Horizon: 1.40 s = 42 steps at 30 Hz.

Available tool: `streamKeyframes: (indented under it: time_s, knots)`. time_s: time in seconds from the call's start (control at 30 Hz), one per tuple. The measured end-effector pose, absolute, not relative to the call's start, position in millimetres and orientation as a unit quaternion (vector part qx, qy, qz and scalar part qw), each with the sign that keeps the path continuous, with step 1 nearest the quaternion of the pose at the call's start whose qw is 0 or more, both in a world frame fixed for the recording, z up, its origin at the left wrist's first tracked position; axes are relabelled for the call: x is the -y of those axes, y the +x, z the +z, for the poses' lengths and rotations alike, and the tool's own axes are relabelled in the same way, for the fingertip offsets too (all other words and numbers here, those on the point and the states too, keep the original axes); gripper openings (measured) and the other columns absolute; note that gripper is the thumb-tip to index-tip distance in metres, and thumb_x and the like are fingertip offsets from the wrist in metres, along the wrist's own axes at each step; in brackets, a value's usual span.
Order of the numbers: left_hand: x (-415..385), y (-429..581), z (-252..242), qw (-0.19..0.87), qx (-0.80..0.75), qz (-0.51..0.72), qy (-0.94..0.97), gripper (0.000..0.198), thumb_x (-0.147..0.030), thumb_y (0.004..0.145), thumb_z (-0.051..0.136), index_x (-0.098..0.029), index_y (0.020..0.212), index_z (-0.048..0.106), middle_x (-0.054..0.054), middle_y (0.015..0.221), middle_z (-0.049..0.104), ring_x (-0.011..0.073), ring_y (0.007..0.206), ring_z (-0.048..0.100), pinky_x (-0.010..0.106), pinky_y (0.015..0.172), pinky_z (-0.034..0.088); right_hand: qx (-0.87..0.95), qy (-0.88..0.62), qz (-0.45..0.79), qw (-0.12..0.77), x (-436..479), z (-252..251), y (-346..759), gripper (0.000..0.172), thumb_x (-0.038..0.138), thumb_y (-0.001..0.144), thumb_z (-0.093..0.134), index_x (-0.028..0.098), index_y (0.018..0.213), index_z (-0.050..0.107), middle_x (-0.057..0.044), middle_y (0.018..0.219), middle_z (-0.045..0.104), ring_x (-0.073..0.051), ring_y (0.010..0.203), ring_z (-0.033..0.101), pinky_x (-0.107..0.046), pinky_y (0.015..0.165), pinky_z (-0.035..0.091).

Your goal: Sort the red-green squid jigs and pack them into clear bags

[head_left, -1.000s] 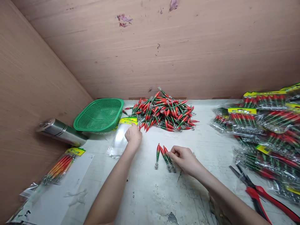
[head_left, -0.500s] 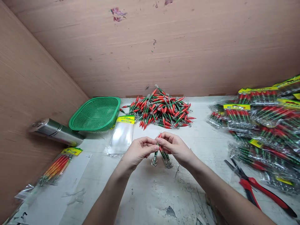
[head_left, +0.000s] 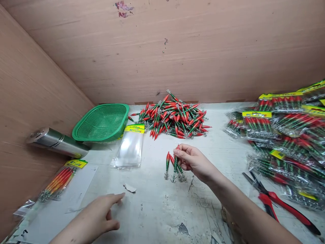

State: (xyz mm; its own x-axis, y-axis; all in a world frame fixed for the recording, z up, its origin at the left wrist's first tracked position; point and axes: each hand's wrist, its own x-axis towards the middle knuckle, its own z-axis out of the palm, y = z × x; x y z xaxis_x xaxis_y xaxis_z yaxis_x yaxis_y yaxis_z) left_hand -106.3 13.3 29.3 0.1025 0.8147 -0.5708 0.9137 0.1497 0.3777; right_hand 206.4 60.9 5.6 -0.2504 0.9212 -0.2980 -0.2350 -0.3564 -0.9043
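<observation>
My right hand [head_left: 193, 160] pinches a red and green squid-jig lure [head_left: 175, 162] by its upper end, its hooks hanging just above the white table. Beside it lie two or three more of the same lures [head_left: 168, 164]. My left hand [head_left: 98, 214] hovers low near the front left, fingers loosely spread, index finger pointing toward a small white scrap [head_left: 130, 188]. A large heap of loose lures [head_left: 174, 117] sits at the back. Empty clear bags with yellow headers [head_left: 130, 146] lie to the left of the heap.
A green mesh basket [head_left: 101, 122] and a steel flask [head_left: 54, 142] lie at the back left against the plywood wall. One filled lure bag [head_left: 62, 179] rests on white paper. Many packed bags [head_left: 284, 135] fill the right side. Red-handled pliers [head_left: 275, 200] lie near the right.
My left hand left the bags, met the right hand at the lures, then drew back to the front left. My right hand lifted one lure. A white scrap now lies on the table.
</observation>
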Motion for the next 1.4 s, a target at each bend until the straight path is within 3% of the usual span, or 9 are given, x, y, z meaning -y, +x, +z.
streamKeyframes:
  time_s: [0.17,0.3,0.43,0.53,0.7,0.87,1.07,1.27,1.4]
  knots:
    - [-27,-123,44,0.403,-0.629,-0.007,0.665,0.060,-0.048,0.069,0.063,-0.028,0.126,0.059,0.007,0.112,0.071,0.0268,0.090,0.065,0.038,0.079,0.053,0.519,-0.568,0.556,0.315,-69,-1,220,0.046,0.065,0.073,0.053,0.023,0.067,0.036,0.008,0.051,0.040,-0.007,0.044,0.035,-0.021,0.044,0.026]
    - [-67,-79,35,0.057,-0.649,0.141,0.745,0.037,-0.040,0.079,0.055,-0.015,0.102,0.069,0.018,0.111,0.068,0.0375,0.106,0.058,0.054,0.091,0.045,0.570,-0.661,0.434,0.224,-74,-22,236,0.041,0.053,0.071,0.062,0.022,0.056,0.040,0.005,0.046,0.044,-0.010,0.044,0.037,-0.023,0.046,0.026]
    - [-115,-5,20,0.037,-0.477,0.255,0.841,0.023,-0.028,0.085,0.055,-0.017,0.104,0.065,0.011,0.102,0.068,0.0258,0.100,0.061,0.040,0.087,0.050,0.609,-0.698,0.338,0.168,-76,-37,242,0.040,0.042,0.075,0.064,0.021,0.047,0.044,0.001,0.043,0.048,-0.012,0.043,0.042,-0.025,0.046,0.026]
    - [-152,50,15,0.027,-0.457,0.256,0.851,0.018,-0.021,0.086,0.057,-0.017,0.101,0.066,0.007,0.095,0.067,0.0195,0.091,0.062,0.031,0.082,0.051,0.644,-0.701,0.251,0.176,-89,-27,249,0.032,0.042,0.083,0.058,0.019,0.061,0.056,-0.001,0.052,0.056,-0.015,0.051,0.051,-0.024,0.050,0.031]
    - [-201,113,22,-0.029,-0.447,0.236,0.862,0.025,-0.017,0.087,0.053,-0.019,0.109,0.064,0.009,0.104,0.062,0.0233,0.099,0.056,0.035,0.082,0.049,0.706,-0.674,0.077,0.202,-136,5,276,0.024,0.014,0.089,0.043,0.018,0.103,0.062,-0.011,0.099,0.063,-0.021,0.085,0.057,-0.026,0.061,0.034]
    - [-230,133,41,-0.093,-0.406,0.177,0.892,0.022,-0.009,0.080,0.054,-0.018,0.092,0.069,0.013,0.104,0.058,0.0285,0.100,0.052,0.040,0.080,0.044,0.791,-0.582,0.019,0.187,-166,6,292,0.020,0.006,0.083,0.050,0.017,0.080,0.065,-0.012,0.094,0.062,-0.022,0.085,0.053,-0.028,0.063,0.035]
    - [-246,137,53,-0.136,-0.321,0.115,0.930,0.022,-0.008,0.082,0.051,-0.017,0.081,0.071,0.015,0.105,0.058,0.0305,0.105,0.048,0.043,0.085,0.037,0.794,-0.538,0.027,0.281,-179,3,305,0.017,0.009,0.083,0.051,0.019,0.075,0.063,-0.009,0.091,0.062,-0.021,0.082,0.053,-0.029,0.066,0.039]
    - [-242,143,56,-0.111,-0.260,0.102,0.954,0.023,-0.003,0.081,0.053,-0.016,0.071,0.069,0.011,0.097,0.063,0.0253,0.105,0.049,0.038,0.091,0.032,0.692,-0.532,0.095,0.478,-177,4,324,0.010,0.025,0.086,0.053,0.021,0.084,0.063,-0.006,0.087,0.063,-0.018,0.075,0.059,-0.032,0.071,0.047]
    - [-237,135,61,-0.058,-0.304,0.159,0.938,0.023,0.000,0.079,0.052,-0.015,0.069,0.066,0.012,0.092,0.064,0.0272,0.104,0.048,0.043,0.094,0.029,0.577,-0.517,0.188,0.604,-171,-1,328,0.020,0.041,0.087,0.053,0.022,0.093,0.058,-0.003,0.085,0.063,-0.015,0.066,0.061,-0.031,0.062,0.051]
